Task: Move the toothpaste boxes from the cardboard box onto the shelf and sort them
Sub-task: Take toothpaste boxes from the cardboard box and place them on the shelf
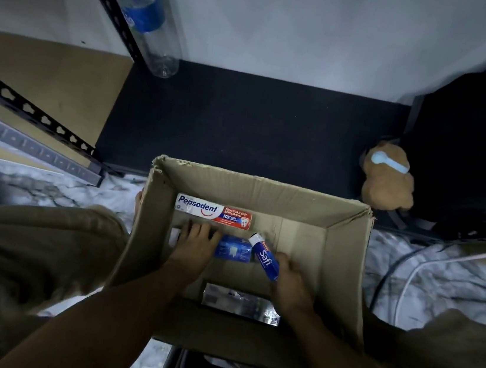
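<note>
An open cardboard box [344, 271] stands on the floor between my knees. A white and red Pepsodent box [213, 211] lies flat at its far side. My left hand [196, 248] reaches in and covers the left end of a blue toothpaste box [234, 249], fingers curled over it. My right hand [291, 279] grips the lower end of a blue Safi box [264, 259], which is tilted up with its white end raised. A silvery box [238, 302] lies near the box's front wall.
A metal shelf rack [28, 112] with tan boards stands at the left. A plastic water bottle [143, 13] leans by its post. A black mat [243, 128] lies beyond the box, a brown plush toy [387, 178] at the right, and cables [404, 266] on the marble floor.
</note>
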The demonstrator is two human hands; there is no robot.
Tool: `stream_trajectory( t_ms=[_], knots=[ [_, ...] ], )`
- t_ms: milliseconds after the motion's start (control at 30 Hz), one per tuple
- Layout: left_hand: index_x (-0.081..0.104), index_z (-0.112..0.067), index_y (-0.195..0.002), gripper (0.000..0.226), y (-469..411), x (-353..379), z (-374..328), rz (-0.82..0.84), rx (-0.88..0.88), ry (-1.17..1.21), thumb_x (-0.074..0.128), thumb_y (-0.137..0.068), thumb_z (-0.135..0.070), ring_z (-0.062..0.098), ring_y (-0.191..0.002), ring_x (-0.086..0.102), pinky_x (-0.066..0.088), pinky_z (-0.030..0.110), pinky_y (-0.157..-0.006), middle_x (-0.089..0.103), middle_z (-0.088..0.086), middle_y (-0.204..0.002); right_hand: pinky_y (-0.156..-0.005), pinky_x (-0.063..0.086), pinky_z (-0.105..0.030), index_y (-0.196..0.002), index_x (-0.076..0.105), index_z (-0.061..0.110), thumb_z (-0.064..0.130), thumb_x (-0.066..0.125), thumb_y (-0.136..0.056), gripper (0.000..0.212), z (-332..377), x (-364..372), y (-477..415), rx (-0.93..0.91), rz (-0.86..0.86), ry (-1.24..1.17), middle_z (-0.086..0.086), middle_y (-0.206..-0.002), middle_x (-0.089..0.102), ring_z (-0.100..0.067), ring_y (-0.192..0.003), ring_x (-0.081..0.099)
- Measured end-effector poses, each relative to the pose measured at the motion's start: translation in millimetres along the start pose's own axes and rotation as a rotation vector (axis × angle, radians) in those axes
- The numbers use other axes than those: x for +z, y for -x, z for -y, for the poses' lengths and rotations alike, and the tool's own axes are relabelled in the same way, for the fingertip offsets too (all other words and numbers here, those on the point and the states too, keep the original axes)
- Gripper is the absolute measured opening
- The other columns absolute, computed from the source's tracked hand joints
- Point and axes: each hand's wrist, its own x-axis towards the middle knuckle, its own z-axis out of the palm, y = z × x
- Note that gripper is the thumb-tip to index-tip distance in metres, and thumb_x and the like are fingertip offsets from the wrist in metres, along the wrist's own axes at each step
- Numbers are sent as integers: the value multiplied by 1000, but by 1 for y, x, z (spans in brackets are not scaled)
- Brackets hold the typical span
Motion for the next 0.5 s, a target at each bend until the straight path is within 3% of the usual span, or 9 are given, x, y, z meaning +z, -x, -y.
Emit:
stream_trajectory(
  t_ms=[167, 333, 500],
  knots=[
    [20, -20, -153, 82, 0, 3, 2, 88, -18, 89, 67, -86, -20, 35, -142, 27, 22, 50, -118, 29, 15, -153, -89, 55, -40, -138, 30, 33, 16, 73, -83, 72, -3, -2, 0, -26, 0, -46, -4, -134, 53, -21, -117, 57],
    [11, -26, -155, 86, 5, -3, 6, 137, 49, 135, 64, -88, -16, 34, -141, 32, 27, 51, -116, 30, 12, -155, -83, 56, -37, -123, 35, 37, 19, 75, -81, 61, -9, -12, 2, -100, 17, -96, 2, -126, 56, -14, -106, 57],
    [4, -40, -155, 84, 14, -12, 12, 237, 128, 258, 58, -94, -19, 36, -136, 37, 41, 48, -109, 20, 11, -157, -67, 47, -23, -120, 38, 41, 19, 69, -89, 50, -1, -29, 4, -159, 47, -243, 2, -127, 57, -14, -103, 59]
  ],
)
